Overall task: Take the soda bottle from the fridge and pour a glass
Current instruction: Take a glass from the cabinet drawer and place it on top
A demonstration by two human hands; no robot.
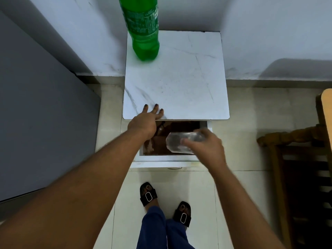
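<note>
A green soda bottle point(143, 29) stands upright at the far left corner of a small white marble-top table point(179, 78). My left hand point(146, 119) rests flat on the table's near edge, fingers spread, holding nothing. My right hand point(203, 144) grips a clear drinking glass point(179, 141), which lies on its side above the open drawer point(172, 159) under the tabletop. The drawer is pulled out toward me and shows a brown inside. The glass looks empty and slightly blurred.
The grey fridge door point(41, 105) fills the left side. A wooden chair point(296, 168) stands at the right. White walls close in behind the table. My feet in black sandals point(149, 194) stand on the pale tiled floor just before the drawer.
</note>
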